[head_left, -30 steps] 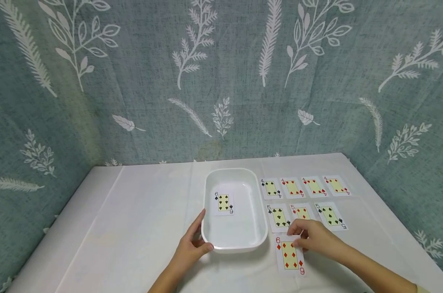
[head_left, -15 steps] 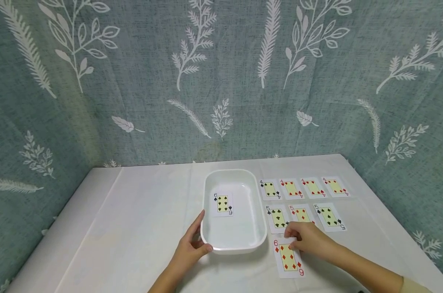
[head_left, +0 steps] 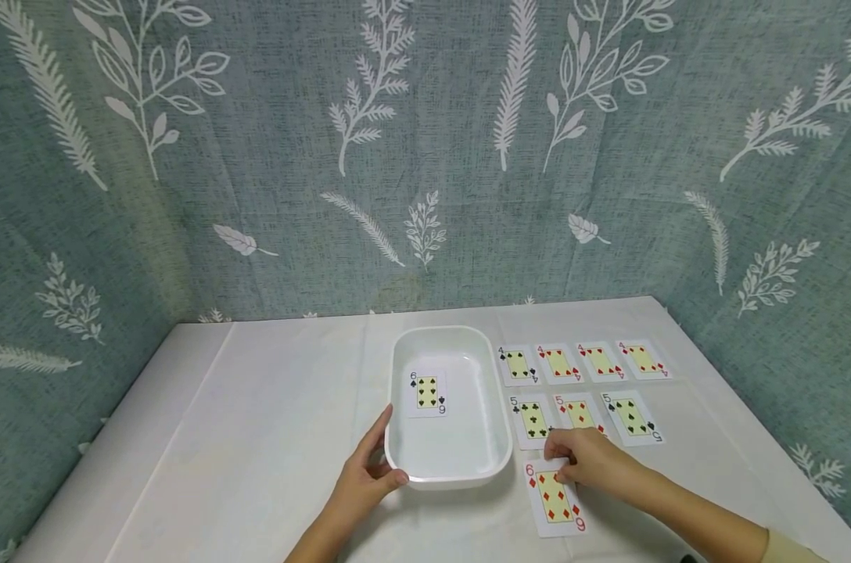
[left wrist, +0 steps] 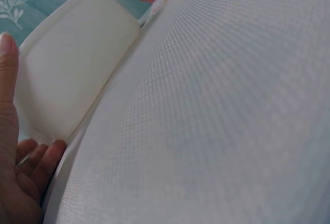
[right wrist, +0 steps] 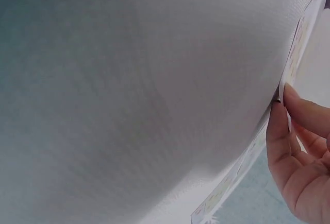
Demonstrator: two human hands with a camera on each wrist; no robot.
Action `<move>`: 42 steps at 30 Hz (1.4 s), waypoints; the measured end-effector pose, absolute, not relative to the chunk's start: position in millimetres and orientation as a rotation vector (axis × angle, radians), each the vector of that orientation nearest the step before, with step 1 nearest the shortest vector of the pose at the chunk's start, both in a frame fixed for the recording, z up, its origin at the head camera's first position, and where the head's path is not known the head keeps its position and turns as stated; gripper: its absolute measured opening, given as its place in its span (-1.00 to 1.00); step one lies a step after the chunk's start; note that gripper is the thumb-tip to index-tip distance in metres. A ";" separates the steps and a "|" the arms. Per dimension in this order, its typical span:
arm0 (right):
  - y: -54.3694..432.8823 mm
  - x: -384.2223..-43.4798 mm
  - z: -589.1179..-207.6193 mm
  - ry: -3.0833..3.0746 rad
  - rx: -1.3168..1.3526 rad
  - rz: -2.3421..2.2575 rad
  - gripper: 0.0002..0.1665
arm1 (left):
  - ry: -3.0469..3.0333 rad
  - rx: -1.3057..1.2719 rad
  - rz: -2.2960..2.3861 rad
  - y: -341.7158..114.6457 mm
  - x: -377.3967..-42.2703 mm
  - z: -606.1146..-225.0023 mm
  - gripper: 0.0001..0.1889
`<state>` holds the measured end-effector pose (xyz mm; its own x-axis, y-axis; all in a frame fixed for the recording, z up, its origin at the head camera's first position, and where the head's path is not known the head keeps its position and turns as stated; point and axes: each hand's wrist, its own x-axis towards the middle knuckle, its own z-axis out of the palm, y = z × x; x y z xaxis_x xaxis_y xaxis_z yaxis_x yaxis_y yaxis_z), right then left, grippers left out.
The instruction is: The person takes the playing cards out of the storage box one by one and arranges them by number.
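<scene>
My left hand (head_left: 364,473) grips the near left corner of a white plastic tray (head_left: 457,457), thumb at the front and fingers along the side. In the left wrist view the fingers (left wrist: 45,165) touch the tray's wall. Inside the tray a six of spades (head_left: 428,393) lies face up. To the right of the tray, my right hand (head_left: 597,461) pinches the top right edge of a six of diamonds (head_left: 554,508). That card (right wrist: 295,54) shows edge-on between thumb and finger in the right wrist view. The fingers cover part of its upper edge.
Several fours stand in a back row, including a four of diamonds (head_left: 644,360). Below them are a five of clubs (head_left: 534,422), a five of diamonds (head_left: 576,410), partly behind my right hand, and a five of spades (head_left: 633,418). Patterned green cloth (head_left: 292,156) backs the white table (head_left: 256,438).
My right hand and the six of diamonds have shifted slightly down and left, with the card now close under the fives. My left hand keeps its hold on the tray.
</scene>
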<state>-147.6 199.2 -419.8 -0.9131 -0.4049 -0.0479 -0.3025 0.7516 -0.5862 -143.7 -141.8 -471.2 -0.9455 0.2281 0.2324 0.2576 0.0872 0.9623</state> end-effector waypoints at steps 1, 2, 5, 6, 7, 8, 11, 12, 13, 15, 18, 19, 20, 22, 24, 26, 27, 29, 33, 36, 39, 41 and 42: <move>198.4 -147.2 -419.4 2.777 -0.560 -0.874 -0.68 | -2.302 -0.509 -2.040 -141.9 -143.6 -471.5 -0.07; 197.8 -147.0 -419.0 2.778 -0.553 -0.862 -0.68 | -2.304 -0.510 -2.035 -142.0 -143.4 -471.9 -0.07; 195.3 -146.5 -418.1 2.789 -0.521 -0.812 -0.66 | -2.318 -0.487 -2.018 -142.1 -142.6 -472.7 -0.07; 194.4 -146.5 -417.7 2.795 -0.515 -0.791 -0.65 | -2.322 -0.484 -2.014 -142.1 -142.5 -473.0 -0.07; 193.5 -146.7 -417.2 2.806 -0.505 -0.767 -0.64 | -2.326 -0.485 -2.009 -142.0 -142.6 -473.1 -0.08; 192.7 -147.1 -416.7 2.816 -0.494 -0.741 -0.63 | -2.329 -0.484 -2.008 -141.9 -142.9 -473.3 -0.08; 190.0 -148.6 -414.8 2.845 -0.451 -0.660 -0.60 | -2.333 -0.484 -2.004 -141.5 -143.8 -473.3 -0.09; 189.1 -149.1 -413.8 2.852 -0.437 -0.636 -0.59 | -2.329 -0.493 -2.005 -141.5 -144.1 -473.2 -0.09; 188.1 -149.5 -412.8 2.859 -0.420 -0.613 -0.57 | -2.327 -0.496 -2.005 -141.5 -144.3 -473.2 -0.08; 186.8 -150.0 -411.3 2.882 -0.402 -0.560 -0.55 | -2.324 -0.505 -2.002 -141.5 -144.4 -473.1 -0.08; 185.7 -150.3 -409.2 2.913 -0.404 -0.509 -0.52 | -2.318 -0.513 -2.003 -141.3 -144.4 -472.6 -0.08; 185.6 -150.3 -408.7 2.922 -0.408 -0.495 -0.51 | -2.319 -0.509 -2.004 -141.2 -144.4 -472.5 -0.09; 185.6 -150.4 -408.4 2.927 -0.409 -0.485 -0.51 | -2.319 -0.513 -2.003 -141.1 -144.4 -472.3 -0.09; 185.7 -150.8 -407.2 2.927 -0.414 -0.485 -0.51 | -2.316 -0.512 -2.006 -140.9 -144.5 -472.0 -0.08; 185.6 -151.7 -404.8 2.916 -0.411 -0.491 -0.51 | -2.312 -0.511 -2.009 -140.7 -144.5 -471.9 -0.07; 185.2 -153.1 -401.6 2.903 -0.401 -0.509 -0.49 | -2.312 -0.509 -2.008 -140.5 -144.5 -472.2 -0.07; 185.2 -154.1 -399.6 2.898 -0.406 -0.524 -0.48 | -2.314 -0.501 -2.009 -140.4 -144.4 -472.3 -0.07; 184.9 -156.8 -395.6 2.887 -0.436 -0.553 -0.47 | -2.317 -0.489 -2.012 -140.5 -143.9 -472.8 -0.07; 184.7 -163.6 -388.4 2.874 -0.564 -0.644 -0.46 | -2.323 -0.474 -2.009 -140.6 -143.2 -472.6 -0.08; 183.5 -168.7 -384.1 2.852 -0.646 -0.737 -0.43 | -2.315 -0.488 -2.009 -140.6 -143.7 -471.8 -0.08; 181.0 -173.1 -381.8 2.826 -0.694 -0.837 -0.41 | -2.310 -0.504 -2.012 -140.5 -144.2 -471.1 -0.07; 178.7 -175.6 -380.2 2.809 -0.723 -0.891 -0.39 | -2.314 -0.503 -2.013 -140.4 -143.9 -470.8 -0.07; 177.2 -176.5 -379.2 2.802 -0.738 -0.919 -0.39 | -2.314 -0.503 -2.015 -140.4 -143.8 -470.8 -0.07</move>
